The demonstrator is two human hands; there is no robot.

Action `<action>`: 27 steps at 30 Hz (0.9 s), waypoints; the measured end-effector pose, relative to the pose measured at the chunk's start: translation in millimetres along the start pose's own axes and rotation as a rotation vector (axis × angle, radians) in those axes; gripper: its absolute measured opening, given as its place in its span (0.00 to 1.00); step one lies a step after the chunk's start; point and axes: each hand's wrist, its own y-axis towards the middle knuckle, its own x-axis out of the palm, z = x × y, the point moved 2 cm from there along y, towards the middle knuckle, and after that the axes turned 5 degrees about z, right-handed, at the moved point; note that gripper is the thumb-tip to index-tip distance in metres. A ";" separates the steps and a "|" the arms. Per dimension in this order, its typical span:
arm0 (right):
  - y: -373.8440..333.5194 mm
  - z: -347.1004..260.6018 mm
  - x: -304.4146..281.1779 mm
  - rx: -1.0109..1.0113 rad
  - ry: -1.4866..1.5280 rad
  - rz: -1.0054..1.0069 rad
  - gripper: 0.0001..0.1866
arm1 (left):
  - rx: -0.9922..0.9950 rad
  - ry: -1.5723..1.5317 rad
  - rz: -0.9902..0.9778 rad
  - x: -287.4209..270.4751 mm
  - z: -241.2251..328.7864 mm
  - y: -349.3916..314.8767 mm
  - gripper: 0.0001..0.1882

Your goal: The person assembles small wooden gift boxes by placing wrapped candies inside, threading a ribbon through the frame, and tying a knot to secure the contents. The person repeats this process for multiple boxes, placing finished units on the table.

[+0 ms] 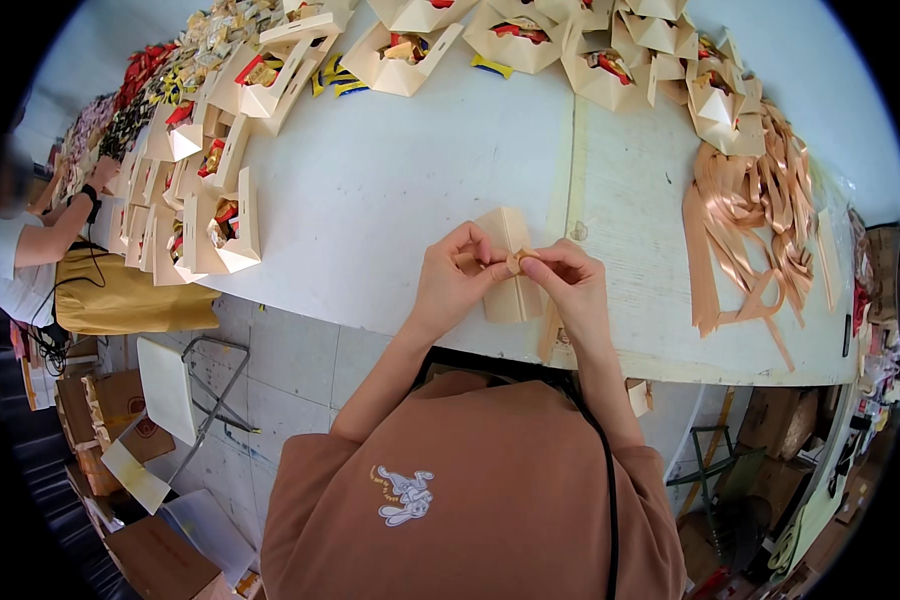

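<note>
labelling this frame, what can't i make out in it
All in the head view:
Inside of the cream box: hidden by its own panels.
How the ribbon loops: partly covered by the left hand and right hand.
Co-worker's head: blurred at the dark left rim.

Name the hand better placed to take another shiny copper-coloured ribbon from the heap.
The right hand, probably: it lies nearer the ribbon heap, though both it and the left hand pinch a ribbon on the cream cardboard box.
</note>
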 end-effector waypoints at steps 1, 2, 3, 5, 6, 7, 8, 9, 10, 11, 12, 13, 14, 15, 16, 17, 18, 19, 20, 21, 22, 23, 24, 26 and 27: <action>1.0 2.3 0.5 -0.061 0.034 0.026 0.05 | -0.006 -0.004 0.002 0.4 2.6 -0.7 0.15; 1.3 3.1 1.9 -0.124 0.008 0.030 0.06 | 0.004 0.008 0.001 -0.7 1.2 -0.6 0.15; 1.4 3.5 3.4 -0.187 -0.018 0.034 0.06 | 0.014 0.019 0.000 -2.4 -1.7 -0.2 0.16; 0.5 2.2 6.3 -0.289 -0.084 0.067 0.06 | 0.034 0.041 0.018 -3.4 -5.1 0.3 0.16; -0.9 0.3 8.1 -0.327 -0.125 0.094 0.06 | 0.043 0.050 0.038 -3.4 -5.9 -0.1 0.16; -2.1 -2.2 9.6 -0.367 -0.167 0.123 0.06 | 0.053 0.058 0.056 -3.1 -6.1 -0.1 0.16; -3.7 -4.7 11.1 -0.380 -0.194 0.140 0.05 | 0.064 0.048 0.076 -2.0 -5.6 -0.4 0.16; -5.7 -7.3 12.4 -0.393 -0.221 0.158 0.05 | 0.075 0.037 0.094 -0.3 -4.8 -0.9 0.16; -7.5 -8.8 13.7 -0.405 -0.248 0.174 0.05 | 0.086 0.027 0.115 1.2 -4.0 -1.4 0.16; -9.2 -8.2 14.5 -0.409 -0.254 0.186 0.05 | 0.092 0.002 0.136 3.8 -4.0 -1.5 0.15; -11.0 -6.9 14.9 -0.412 -0.261 0.199 0.06 | 0.098 -0.023 0.156 7.0 -4.2 -1.4 0.14; -12.0 -5.2 14.6 -0.415 -0.267 0.215 0.06 | 0.103 -0.047 0.173 9.0 -4.1 -1.1 0.14; -11.6 -1.9 13.8 -0.376 -0.195 0.204 0.06 | 0.081 -0.009 0.149 9.7 -3.9 -0.3 0.15; -11.3 2.2 12.7 -0.337 -0.123 0.193 0.05 | 0.060 0.028 0.123 9.4 -3.5 0.6 0.16; -12.5 5.0 8.9 -0.298 -0.053 0.194 0.05 | 0.036 0.063 0.085 11.4 -4.3 2.0 0.17; -14.2 6.0 6.7 -0.271 -0.028 0.160 0.05 | -0.005 0.034 0.067 10.8 -4.2 2.8 0.18; -16.1 6.7 5.3 -0.246 -0.001 0.129 0.04 | -0.047 0.007 0.045 7.7 -2.9 3.4 0.18; -18.0 6.5 1.4 -0.224 0.019 0.105 0.04 | -0.089 -0.026 0.015 6.7 -3.2 5.3 0.19; -20.3 6.2 -2.0 -0.207 0.072 0.114 0.04 | -0.148 -0.099 -0.029 6.3 -5.7 7.3 0.19; -22.5 6.2 -4.3 -0.192 0.128 0.126 0.05 | -0.211 -0.169 -0.077 5.1 -10.0 8.7 0.19; -25.3 7.1 -9.1 -0.179 0.186 0.135 0.05 | -0.276 -0.234 -0.121 4.7 -15.9 9.0 0.20; -28.8 9.2 -21.6 -0.191 0.208 0.226 0.06 | -0.329 -0.293 -0.160 2.9 -28.0 8.2 0.20; -34.4 13.0 -38.7 -0.203 0.232 0.319 0.06 | -0.385 -0.349 -0.199 1.3 -45.2 5.8 0.20; -55.2 18.1 -57.8 -0.183 0.271 0.487 0.07 | -0.478 -0.461 -0.296 15.7 -57.2 -5.0 0.20; -70.9 18.9 -65.8 -0.212 0.300 0.554 0.06 | -0.484 -0.390 -0.356 30.8 -58.8 -10.2 0.18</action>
